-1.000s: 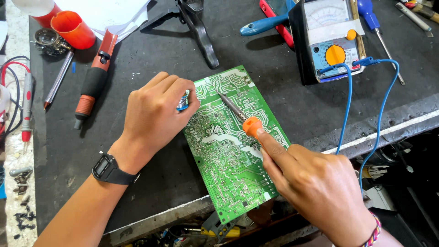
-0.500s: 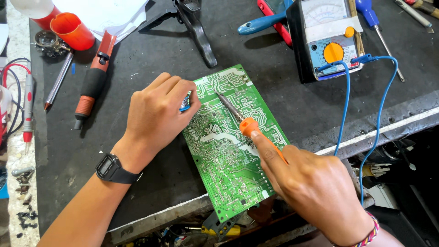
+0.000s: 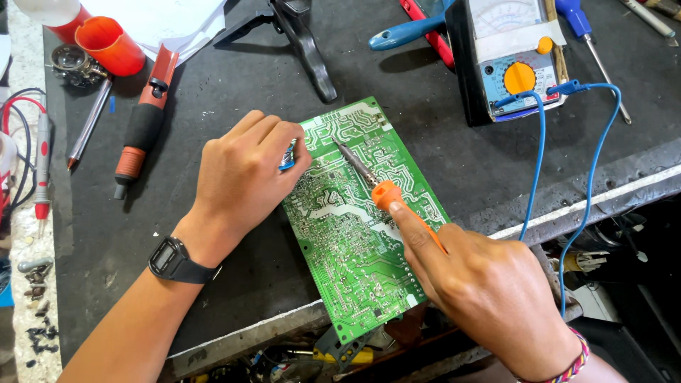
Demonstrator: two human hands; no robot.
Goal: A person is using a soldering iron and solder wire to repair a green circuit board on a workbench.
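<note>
Where the dark workbench [image 3: 454,163] meets its pale front edge, a green circuit board [image 3: 358,234] lies flat, solder side up, its near corner overhanging. It looks stiff, light and fragile, best gripped by its bare edges. The left hand [image 3: 245,174] rests curled at the board's left edge, pinching a small blue thing [image 3: 287,156]. The right hand [image 3: 489,284] is closed on an orange-handled soldering iron [image 3: 369,181], tip touching the traces; hold only the handle. A meter [image 3: 507,57] with blue leads [image 3: 539,142], pliers and screwdrivers crowd the bench behind
</note>
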